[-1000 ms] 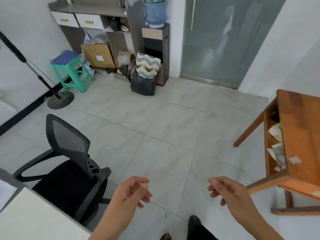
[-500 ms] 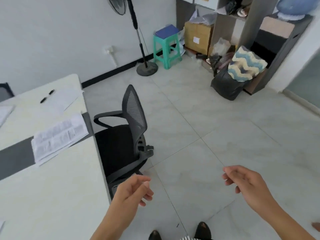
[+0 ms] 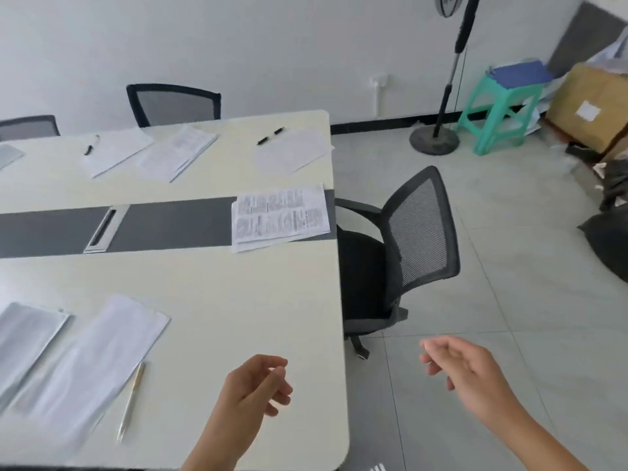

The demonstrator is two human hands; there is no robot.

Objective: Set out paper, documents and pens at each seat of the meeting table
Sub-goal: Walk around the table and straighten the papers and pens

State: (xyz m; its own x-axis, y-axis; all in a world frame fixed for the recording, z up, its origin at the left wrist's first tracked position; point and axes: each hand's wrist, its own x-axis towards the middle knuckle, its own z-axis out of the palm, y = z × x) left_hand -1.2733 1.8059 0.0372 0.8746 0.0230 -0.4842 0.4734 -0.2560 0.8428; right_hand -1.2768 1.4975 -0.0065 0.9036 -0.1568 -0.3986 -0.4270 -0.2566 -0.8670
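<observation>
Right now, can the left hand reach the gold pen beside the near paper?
Probably yes: the left hand is empty above the table, and only bare tabletop lies between it and the gold pen.

fan head sliced off by the top edge, only its lower rim shows. far-left chair clipped by the left edge, and the table hides its seat; same for the far chair. printed document on the dark strip, text too small to read. near sheet smeared with blur, and so is the pen beside it. edge sheet runs off the left. cardboard box cut on the right, label unreadable. black bag cut off there too. left forearm and right forearm run out the bottom.
</observation>
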